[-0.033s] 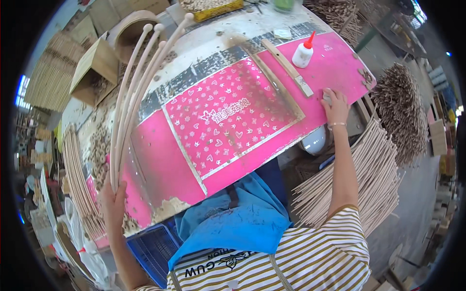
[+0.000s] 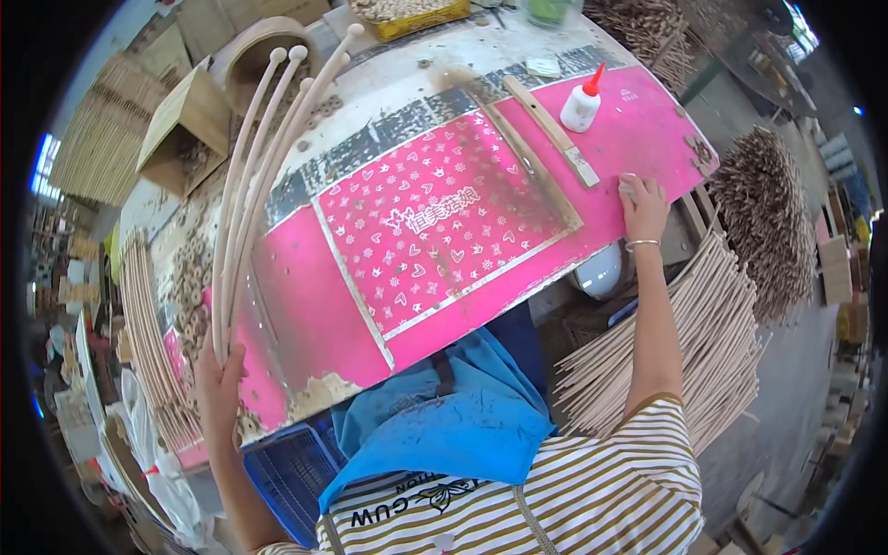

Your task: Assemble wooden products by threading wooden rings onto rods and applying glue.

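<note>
Head view: at left, the left hand (image 2: pixel 220 375) has its fingers closed around slender pale wooden sticks with round knobbed ends (image 2: pixel 246 190), rising toward the upper left. Right of centre, the right hand (image 2: pixel 645 213) rests on the pink-covered counter (image 2: pixel 287 259), fingers curled around a small whitish piece (image 2: pixel 627 185), partly hidden. Above it stands a white plastic bottle with red nozzle (image 2: pixel 580 111).

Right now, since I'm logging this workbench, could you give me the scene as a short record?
Left hand: holding several ball-tipped sticks
Right hand: over the pink sheet, apparently gripping a small pale object, kind unclear
White bottle: red tip, upright
Wooden bar: left of bottle
Stick pile: at person's right
Wooden rings: table's left side
</note>
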Tool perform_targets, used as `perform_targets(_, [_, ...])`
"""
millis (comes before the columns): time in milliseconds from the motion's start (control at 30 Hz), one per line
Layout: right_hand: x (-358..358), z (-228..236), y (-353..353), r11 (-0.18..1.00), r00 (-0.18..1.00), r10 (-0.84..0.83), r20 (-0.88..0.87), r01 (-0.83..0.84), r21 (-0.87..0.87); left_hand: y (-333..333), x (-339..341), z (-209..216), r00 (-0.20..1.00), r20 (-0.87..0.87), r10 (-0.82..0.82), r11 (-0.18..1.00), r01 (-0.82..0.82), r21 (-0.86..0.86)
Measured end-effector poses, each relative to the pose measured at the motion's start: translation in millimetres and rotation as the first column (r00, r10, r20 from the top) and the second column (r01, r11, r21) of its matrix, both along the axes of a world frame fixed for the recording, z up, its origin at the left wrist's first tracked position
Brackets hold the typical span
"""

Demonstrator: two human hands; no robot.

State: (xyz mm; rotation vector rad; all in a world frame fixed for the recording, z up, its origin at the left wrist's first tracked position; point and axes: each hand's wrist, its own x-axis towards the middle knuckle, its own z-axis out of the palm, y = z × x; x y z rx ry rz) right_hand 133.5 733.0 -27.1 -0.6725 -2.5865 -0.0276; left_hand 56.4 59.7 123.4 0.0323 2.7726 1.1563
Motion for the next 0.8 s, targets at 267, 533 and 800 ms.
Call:
perform_targets(267, [-15.9, -10.7, -112.0, 0.701, 0.806, 0.291, -0.516, -0.546, -0.459, 1.8, 47.5, -31.4, 0.984, 0.174, 0.028, 0.969, -0.069, 0.237])
perform_targets(533, [-229.0, -51.5, -103.3, 0.763, 0.849, 0.475, -0.234, -0.529, -0.371, 0.1, 34.0, -58.8, 0.966, 0.235, 0.108, 0.956, -0.166, 0.243])
perform_targets(800, [-350.0, -51.8, -78.6, 0.847, 0.879, 0.471, -0.07, -0.473, -0.241, -6.4, 28.1, -66.8, 0.946, 0.256, 0.197, 0.93, -0.262, 0.256])
